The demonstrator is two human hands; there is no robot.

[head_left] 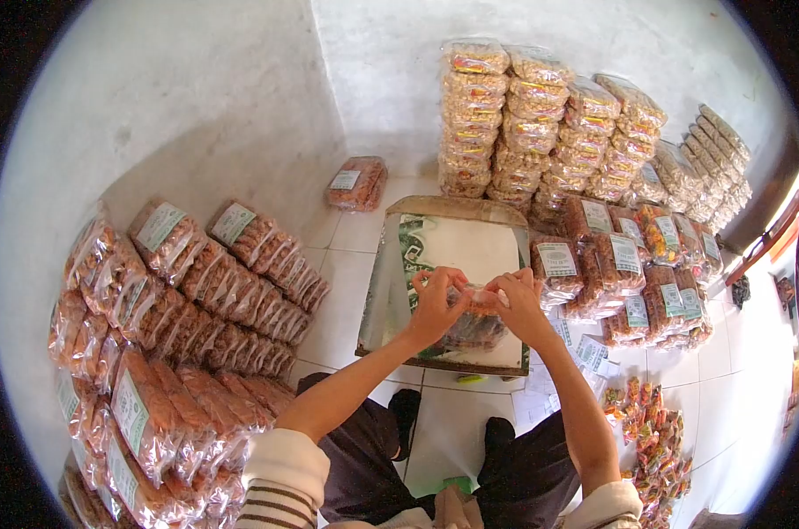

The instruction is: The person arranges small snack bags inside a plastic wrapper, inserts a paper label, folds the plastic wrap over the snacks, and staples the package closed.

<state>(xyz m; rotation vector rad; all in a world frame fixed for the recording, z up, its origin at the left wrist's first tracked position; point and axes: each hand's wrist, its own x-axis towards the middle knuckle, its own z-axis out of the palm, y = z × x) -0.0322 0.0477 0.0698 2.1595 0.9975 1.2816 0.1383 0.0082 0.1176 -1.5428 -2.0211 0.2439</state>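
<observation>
A clear plastic bag [472, 335] with reddish-brown contents lies on the low box-like stand in front of me. My left hand [438, 305] pinches the bag's upper edge from the left, its thumb and fingers pressed together. From the right, my right hand [517, 304] pinches the same edge a short way off. Both forearms partly cover the bag's surroundings. Under it is the stand's pale top [466, 238], with a green-and-white printed strip [413, 251] along its left side.
Stacks of bagged brown snacks [232, 282] fill the left side along the wall. Tall piles of pale packs [474, 115] stand at the back. Labelled packs [593, 251] sit to the right, near paper labels [591, 354] and a heap of small colourful packets [651, 441] on the tiles.
</observation>
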